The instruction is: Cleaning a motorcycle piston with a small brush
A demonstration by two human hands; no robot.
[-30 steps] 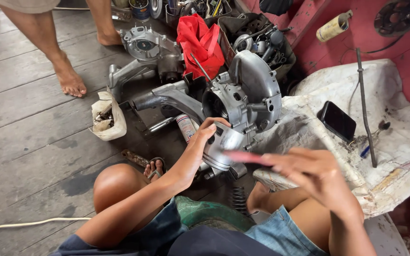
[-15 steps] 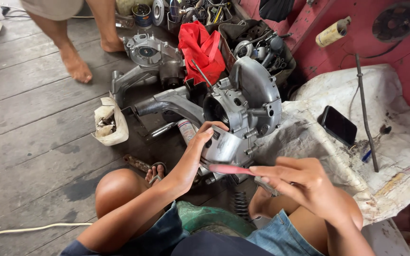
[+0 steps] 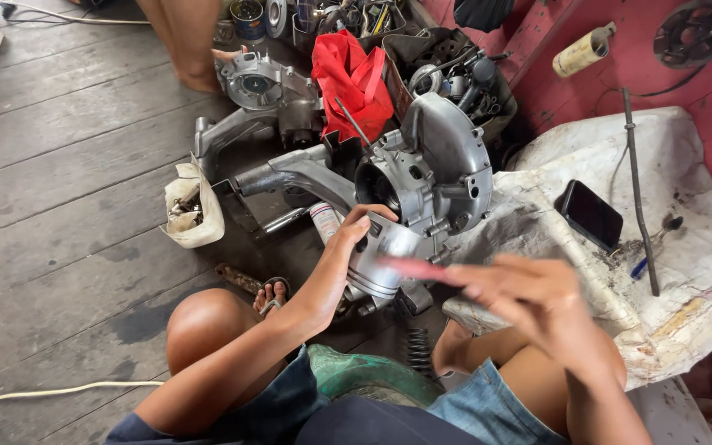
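Here, seated on the plank floor, the left hand [image 3: 348, 247] grips a shiny ribbed metal cylinder [image 3: 379, 259] against the grey engine casing [image 3: 434, 165], while the blurred right hand [image 3: 529, 297] pinches a slim red tool [image 3: 418, 269] lying across it.

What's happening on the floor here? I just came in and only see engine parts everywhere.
A person sits on the grey wooden plank floor. Their left hand grips a shiny silver metal cylinder against the grey cast-metal engine casing. Their right hand, blurred, holds a thin red strip-like tool across the cylinder. A red cloth bag lies behind, a black phone on the dirty white sheet.
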